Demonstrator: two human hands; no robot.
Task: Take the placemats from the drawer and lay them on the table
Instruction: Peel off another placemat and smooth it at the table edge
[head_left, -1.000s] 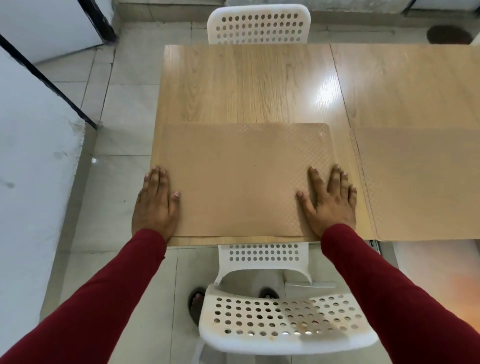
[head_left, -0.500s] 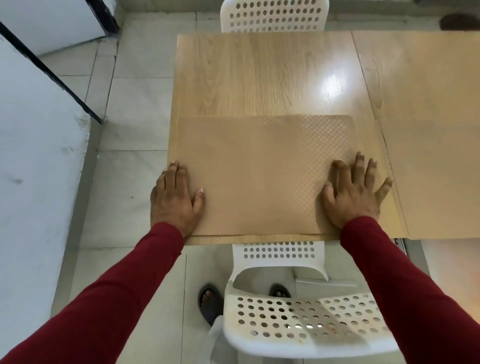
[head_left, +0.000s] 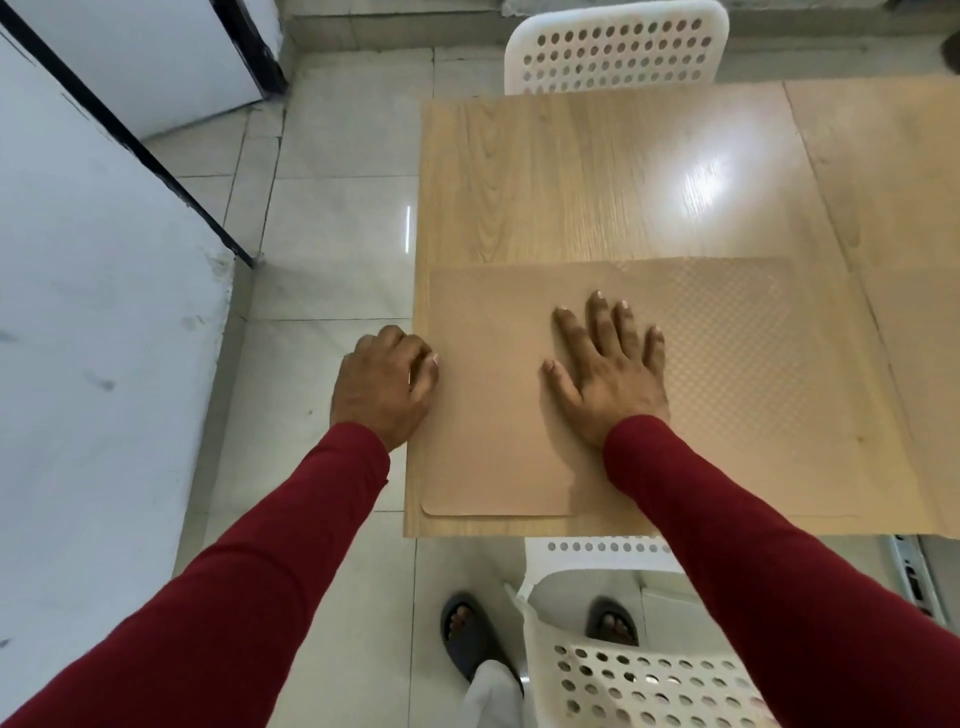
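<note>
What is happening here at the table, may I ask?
A person in red sleeves is laying a tan placemat on the wooden table. The right hand lies flat on the placemat, while the left hand is at its left edge by the table's side. A second placemat lies to the right. White chairs stand at both sides.

Light wood-grain surface (head_left: 571, 171) with a glossy glare patch, tan placemat (head_left: 493, 447) flat at its near left corner, a second placemat (head_left: 930, 364) beside it at the right edge
</note>
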